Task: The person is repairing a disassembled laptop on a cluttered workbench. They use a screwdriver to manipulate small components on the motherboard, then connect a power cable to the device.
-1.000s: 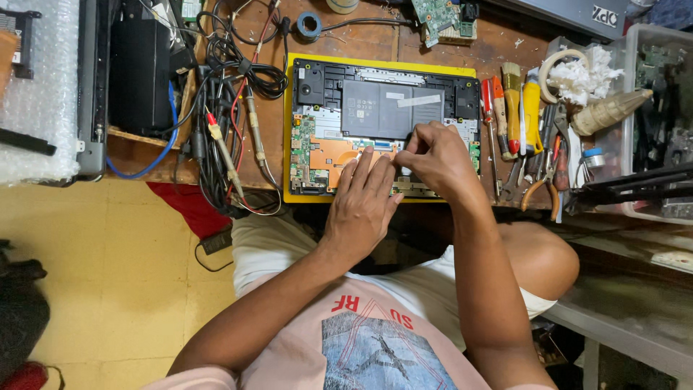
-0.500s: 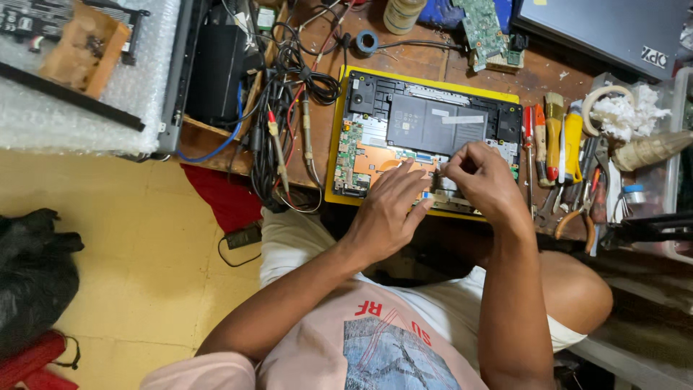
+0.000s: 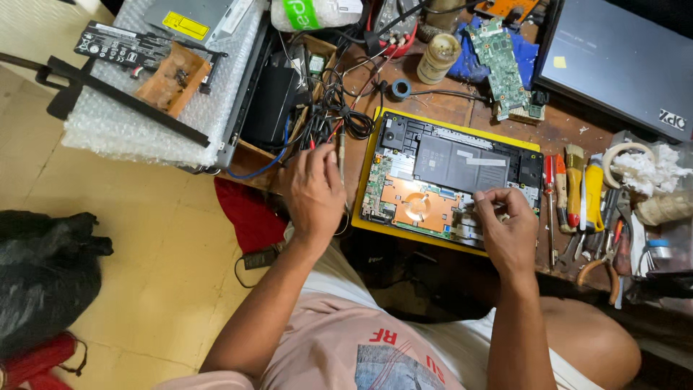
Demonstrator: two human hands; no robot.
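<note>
On the wooden surface (image 3: 447,108), an opened laptop (image 3: 451,180) in a yellow shell lies flat, its copper heat plate and green board exposed: rigid but fragile, best gripped by the plastic rim. Right hand (image 3: 505,227) pinches closed on something tiny at the board's edge; left hand (image 3: 314,191) rests loosely curled, holding nothing, by the tangled cables (image 3: 339,115).

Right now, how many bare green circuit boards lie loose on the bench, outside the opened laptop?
1: the long green circuit board lies on a blue cloth behind the yellow-edged opened laptop. Others may be hidden among the clutter.
</note>
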